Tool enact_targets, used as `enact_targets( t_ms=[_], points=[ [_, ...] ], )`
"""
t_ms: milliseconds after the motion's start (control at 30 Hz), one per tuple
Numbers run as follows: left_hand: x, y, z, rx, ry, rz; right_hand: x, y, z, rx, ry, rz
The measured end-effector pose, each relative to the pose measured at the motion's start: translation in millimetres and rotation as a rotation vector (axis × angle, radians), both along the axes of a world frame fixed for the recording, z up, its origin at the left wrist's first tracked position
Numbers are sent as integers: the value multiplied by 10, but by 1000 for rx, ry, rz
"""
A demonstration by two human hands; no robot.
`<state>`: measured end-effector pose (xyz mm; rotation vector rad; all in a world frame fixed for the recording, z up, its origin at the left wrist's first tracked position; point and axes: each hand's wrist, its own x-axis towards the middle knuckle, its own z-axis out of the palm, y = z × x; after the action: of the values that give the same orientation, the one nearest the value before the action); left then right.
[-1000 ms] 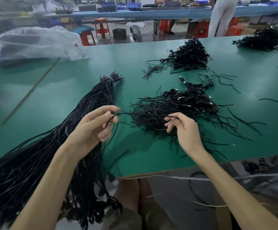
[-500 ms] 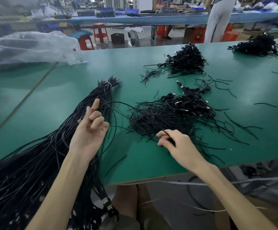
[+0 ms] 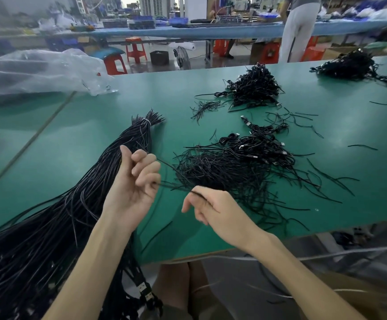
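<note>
So, thin black wire strand ran sideways between hands: right hand pinched one end, left hand, fingers curled, held other.

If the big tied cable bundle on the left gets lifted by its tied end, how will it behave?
Probably floppy: the cable bundle drapes over the table edge. Likely heavy, given how many strands it holds. The white tie should keep that end together.
</note>
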<state>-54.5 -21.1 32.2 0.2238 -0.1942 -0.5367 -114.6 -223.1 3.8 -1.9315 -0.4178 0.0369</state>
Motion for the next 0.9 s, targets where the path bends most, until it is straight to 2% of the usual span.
enact_targets(
  t_ms=[33,100,167,233,333,400,500,567,667,733,900],
  points=[
    [-18,13,25,-30,-2,-80,-8,4,-17,-29,31,38],
    [-57,43,50,155,-109,-105,-16,-18,-40,-57,135,100],
    [-96,145,88,422,-348,-135,-10,-73,-10,-3,321,207],
    [-137,276,163,643,-634,-290,20,-151,82,41,461,329],
    [-179,346,289,1003,-1076,-634,85,-261,232,27,475,403],
    [-213,304,293,1218,-1195,-745,121,-258,297,49,456,389],
    [-285,183,212,1460,-1228,-650,163,-148,327,136,391,258],
    [-337,70,157,1392,-1171,-651,164,-45,344,185,333,187],
    [-428,-104,99,1167,-1123,-691,138,96,403,199,271,205],
    [-443,-159,68,1097,-1106,-678,121,137,443,194,247,213],
    [-405,-128,-14,1216,-983,-434,112,73,452,245,201,110]
  ],
)
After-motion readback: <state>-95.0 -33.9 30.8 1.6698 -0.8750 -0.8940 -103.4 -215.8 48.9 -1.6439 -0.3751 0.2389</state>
